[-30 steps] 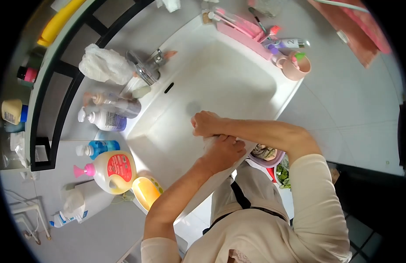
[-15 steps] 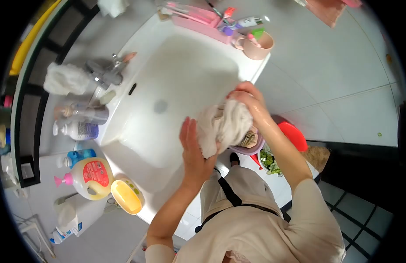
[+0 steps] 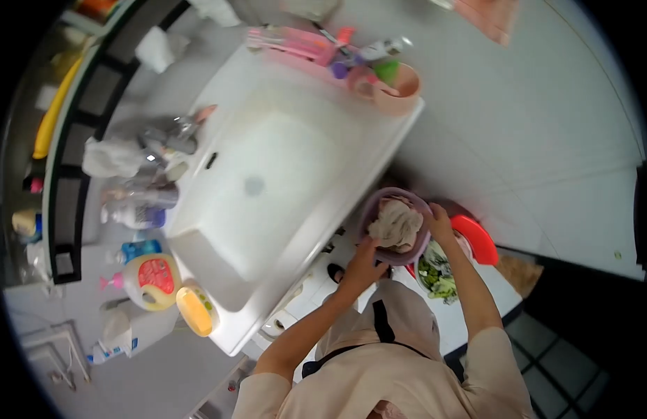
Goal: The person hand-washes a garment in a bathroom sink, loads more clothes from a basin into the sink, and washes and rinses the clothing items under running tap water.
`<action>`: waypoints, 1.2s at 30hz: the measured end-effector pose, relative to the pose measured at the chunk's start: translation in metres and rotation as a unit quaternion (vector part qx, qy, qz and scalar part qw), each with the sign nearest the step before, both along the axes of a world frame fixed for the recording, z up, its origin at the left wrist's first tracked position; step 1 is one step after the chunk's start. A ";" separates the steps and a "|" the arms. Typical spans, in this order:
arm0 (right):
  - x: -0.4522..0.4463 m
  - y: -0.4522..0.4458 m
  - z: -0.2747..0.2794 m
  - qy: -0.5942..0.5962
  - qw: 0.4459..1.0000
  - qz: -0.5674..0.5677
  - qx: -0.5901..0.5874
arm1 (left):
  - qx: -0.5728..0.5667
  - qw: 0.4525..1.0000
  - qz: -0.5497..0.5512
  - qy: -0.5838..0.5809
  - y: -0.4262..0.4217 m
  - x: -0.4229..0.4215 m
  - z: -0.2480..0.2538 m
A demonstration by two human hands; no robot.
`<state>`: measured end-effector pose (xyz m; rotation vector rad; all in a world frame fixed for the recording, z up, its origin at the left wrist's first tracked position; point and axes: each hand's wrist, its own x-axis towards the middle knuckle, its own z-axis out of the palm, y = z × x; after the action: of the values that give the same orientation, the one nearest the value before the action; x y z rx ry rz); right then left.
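Note:
A bunched off-white cloth lies in a purple basin below the sink's front edge. My left hand is at the basin's near-left rim, its fingers closed over the edge beside the cloth. On the opposite side, my right hand grips the right rim. The undersides of both hands are hidden. Other fabric shows beneath the cloth, partly covered by it.
The white sink holds cloudy-looking water. Along its left lie a faucet, a yellow soap dish and a detergent bottle. A pink mug stands at its corner. Right of the basin are a red container and leafy greens.
The bunched cloth has gone from my hands over the sink edge down into the basin. Both hands have moved right and down to the basin's rim, and the view has shifted.

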<state>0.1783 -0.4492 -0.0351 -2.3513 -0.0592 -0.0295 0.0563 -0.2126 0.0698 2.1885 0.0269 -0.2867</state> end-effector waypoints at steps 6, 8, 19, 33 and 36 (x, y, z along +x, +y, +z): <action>0.007 0.115 0.152 -0.016 0.972 0.083 0.218 | -0.139 0.930 0.309 -0.145 0.085 0.039 0.126; 0.014 0.166 0.194 -0.103 0.958 0.190 0.186 | 0.002 0.918 0.370 -0.139 0.142 0.063 0.112; 0.041 0.400 0.084 -0.053 0.901 0.402 -0.154 | 0.303 0.923 0.239 0.015 0.283 0.088 -0.056; 0.036 0.439 0.056 -0.037 0.874 0.381 -0.301 | 0.193 0.971 0.143 0.014 0.328 0.094 -0.039; 0.030 0.445 0.054 -0.026 0.885 0.344 -0.312 | 0.233 0.965 0.116 0.026 0.329 0.103 -0.046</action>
<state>0.2081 -0.0039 0.0189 -2.8173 -1.0669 0.3200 0.1594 0.1164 0.0241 2.6119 0.4144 -0.2199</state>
